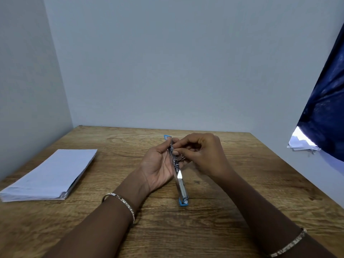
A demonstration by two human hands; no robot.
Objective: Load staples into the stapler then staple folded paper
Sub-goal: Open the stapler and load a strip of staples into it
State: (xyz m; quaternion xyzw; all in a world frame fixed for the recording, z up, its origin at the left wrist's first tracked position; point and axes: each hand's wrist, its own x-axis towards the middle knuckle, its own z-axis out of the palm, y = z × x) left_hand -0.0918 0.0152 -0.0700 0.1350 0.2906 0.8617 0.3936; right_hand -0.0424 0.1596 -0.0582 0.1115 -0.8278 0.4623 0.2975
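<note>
A metal stapler [180, 180] with blue ends is swung fully open into one long bar over the middle of the wooden table [242, 183]. My left hand [158, 164] cradles it from the left, palm up, thumb near its far end. My right hand [202, 153] is curled over the stapler's middle from the right, fingertips pinched at the metal channel. Whether staples sit between those fingertips is hidden. A stack of white folded paper [50, 175] lies flat on the table at the left, apart from both hands.
Grey walls close the table's far and left sides. A dark blue curtain [323, 108] hangs at the right with some white paper scraps [301, 142] under its lower edge. Bangles circle both wrists.
</note>
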